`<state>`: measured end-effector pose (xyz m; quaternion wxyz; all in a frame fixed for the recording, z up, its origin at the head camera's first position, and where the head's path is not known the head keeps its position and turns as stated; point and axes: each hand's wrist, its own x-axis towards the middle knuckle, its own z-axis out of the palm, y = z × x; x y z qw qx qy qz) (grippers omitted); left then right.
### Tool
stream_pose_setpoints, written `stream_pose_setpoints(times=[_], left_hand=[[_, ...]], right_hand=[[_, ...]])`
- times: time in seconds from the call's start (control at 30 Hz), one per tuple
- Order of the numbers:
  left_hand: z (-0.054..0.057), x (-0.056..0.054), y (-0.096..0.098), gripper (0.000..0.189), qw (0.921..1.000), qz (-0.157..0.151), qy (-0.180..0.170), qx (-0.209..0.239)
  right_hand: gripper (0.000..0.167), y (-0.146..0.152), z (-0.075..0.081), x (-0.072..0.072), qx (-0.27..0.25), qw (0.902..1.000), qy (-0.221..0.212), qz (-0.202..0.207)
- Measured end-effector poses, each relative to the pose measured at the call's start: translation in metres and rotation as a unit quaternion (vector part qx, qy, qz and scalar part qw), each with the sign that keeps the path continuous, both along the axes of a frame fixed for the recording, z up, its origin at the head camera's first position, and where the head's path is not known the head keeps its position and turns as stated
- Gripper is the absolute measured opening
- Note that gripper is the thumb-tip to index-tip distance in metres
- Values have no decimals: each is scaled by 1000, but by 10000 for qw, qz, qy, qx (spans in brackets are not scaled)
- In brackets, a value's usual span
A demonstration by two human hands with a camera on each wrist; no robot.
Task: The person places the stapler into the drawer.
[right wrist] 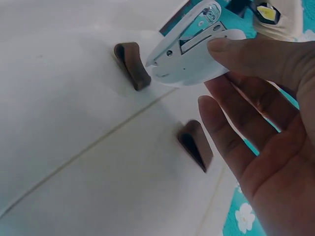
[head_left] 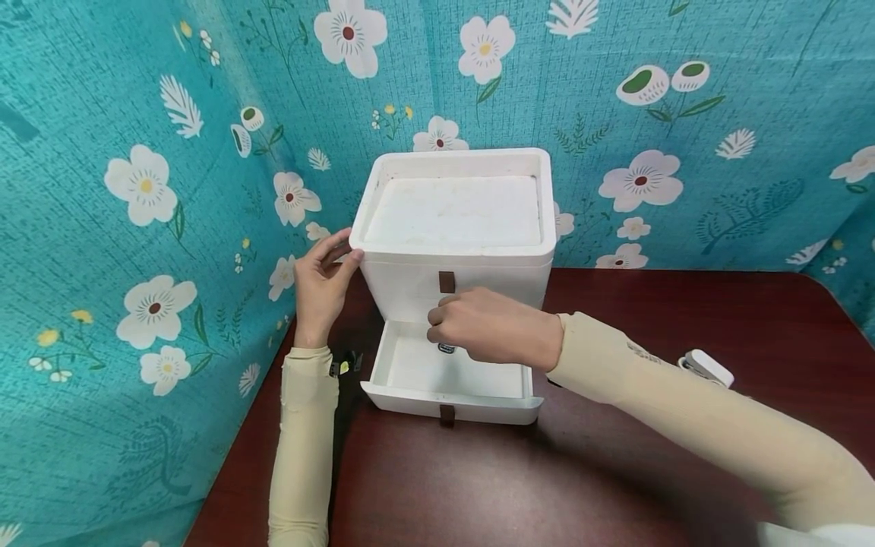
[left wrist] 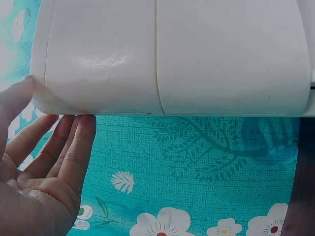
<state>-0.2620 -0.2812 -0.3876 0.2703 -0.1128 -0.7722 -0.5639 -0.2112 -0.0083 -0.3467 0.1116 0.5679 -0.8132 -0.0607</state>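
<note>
A white drawer cabinet (head_left: 461, 254) stands on the table with its lower drawer (head_left: 451, 384) pulled out. My left hand (head_left: 323, 285) rests at its upper left corner, thumb against the front edge and fairly straight fingers along the side, as the left wrist view shows (left wrist: 49, 162). Above the open drawer is my right hand (head_left: 481, 327). In the right wrist view, its thumb and fingers pinch a small white rounded device (right wrist: 197, 59) with a slot and screws on its flat side. The back of the hand hides most of it in the head view.
Brown pull tabs (head_left: 446, 282) sit on the drawer fronts. To the right on the dark red table (head_left: 547, 471) lies a white box-shaped thing with a cable (head_left: 707, 368). A teal flowered cloth (head_left: 410, 91) hangs behind and at the left.
</note>
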Motion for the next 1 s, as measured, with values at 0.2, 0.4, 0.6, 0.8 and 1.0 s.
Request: stream_pose_setpoints(times=[0.2,0.4,0.6,0.8,1.0], left_hand=[[-1,0,-1,41,10000,8,3,-1],[-1,0,-1,42,10000,-17,-41,39],[-2,0,-2,42,9999,-33,-37,99],[0,0,-1,42,9999,-61,-16,145],[0,0,0,42,9999,-42,-54,100]], right_hand=[[34,-12,-11,-6,107,9998,62,127],[30,-24,-21,-8,272,9993,128,227],[30,-34,-32,-15,374,9988,157,277],[29,-41,-42,-21,493,9984,17,285],[30,-43,-55,-24,735,9968,98,297]])
